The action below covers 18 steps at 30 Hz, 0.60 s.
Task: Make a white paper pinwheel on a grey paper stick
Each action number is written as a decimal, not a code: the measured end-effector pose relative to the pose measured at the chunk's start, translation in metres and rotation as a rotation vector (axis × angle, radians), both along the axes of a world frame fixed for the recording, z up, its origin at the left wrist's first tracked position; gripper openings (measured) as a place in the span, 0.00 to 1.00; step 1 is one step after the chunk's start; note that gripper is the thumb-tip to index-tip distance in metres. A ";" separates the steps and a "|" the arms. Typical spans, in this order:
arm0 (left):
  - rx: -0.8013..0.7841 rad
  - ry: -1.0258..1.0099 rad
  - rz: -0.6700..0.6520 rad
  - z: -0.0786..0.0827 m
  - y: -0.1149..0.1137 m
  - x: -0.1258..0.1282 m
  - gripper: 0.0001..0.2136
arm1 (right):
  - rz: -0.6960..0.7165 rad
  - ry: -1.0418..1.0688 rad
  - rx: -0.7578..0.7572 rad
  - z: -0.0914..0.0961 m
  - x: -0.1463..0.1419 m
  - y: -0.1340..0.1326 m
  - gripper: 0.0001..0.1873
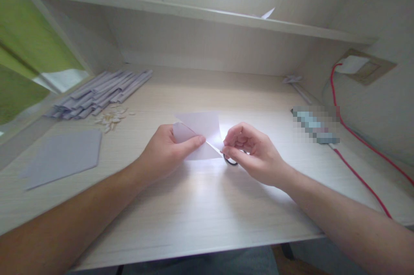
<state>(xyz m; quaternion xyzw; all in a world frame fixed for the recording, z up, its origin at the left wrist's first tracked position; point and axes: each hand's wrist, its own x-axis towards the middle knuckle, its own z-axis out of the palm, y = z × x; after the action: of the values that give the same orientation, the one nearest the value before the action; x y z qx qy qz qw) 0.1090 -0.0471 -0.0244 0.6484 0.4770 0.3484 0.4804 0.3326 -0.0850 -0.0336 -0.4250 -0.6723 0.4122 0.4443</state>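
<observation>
A sheet of white paper [203,124] is held up over the middle of the desk, with a slanting edge or fold across it. My left hand [170,148] grips its left side, thumb pressed on top. My right hand [254,152] is closed, its thumb and fingertips pinched at the paper's right corner. Just under those fingertips shows a dark loop [230,162], like a scissors handle. The rest of it is hidden behind my right hand, and I cannot tell whether the fingers touch it.
Rolled paper tubes [103,92] are piled at the back left, beside small pale bits [111,117]. Flat paper sheets [64,156] lie at the left. A blurred phone-like device [313,126] with a red cable [362,178] lies at the right. A shelf [200,14] overhangs the back.
</observation>
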 end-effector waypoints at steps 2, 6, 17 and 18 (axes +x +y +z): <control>0.000 0.006 -0.001 -0.002 0.001 -0.001 0.10 | -0.001 -0.011 0.000 0.000 0.000 0.000 0.07; 0.004 -0.016 -0.002 -0.005 0.001 -0.001 0.12 | 0.004 -0.037 0.021 -0.001 0.001 -0.001 0.07; 0.050 -0.030 0.014 -0.004 0.002 0.000 0.11 | -0.015 -0.048 0.026 -0.003 0.002 0.002 0.05; 0.051 -0.033 0.018 -0.004 0.002 0.000 0.11 | -0.017 -0.047 0.023 -0.003 0.002 0.002 0.05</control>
<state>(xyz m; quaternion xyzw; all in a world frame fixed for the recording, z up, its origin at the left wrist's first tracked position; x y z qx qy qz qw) 0.1088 -0.0453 -0.0286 0.6502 0.4655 0.3754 0.4686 0.3344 -0.0830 -0.0365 -0.4351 -0.6838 0.3904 0.4367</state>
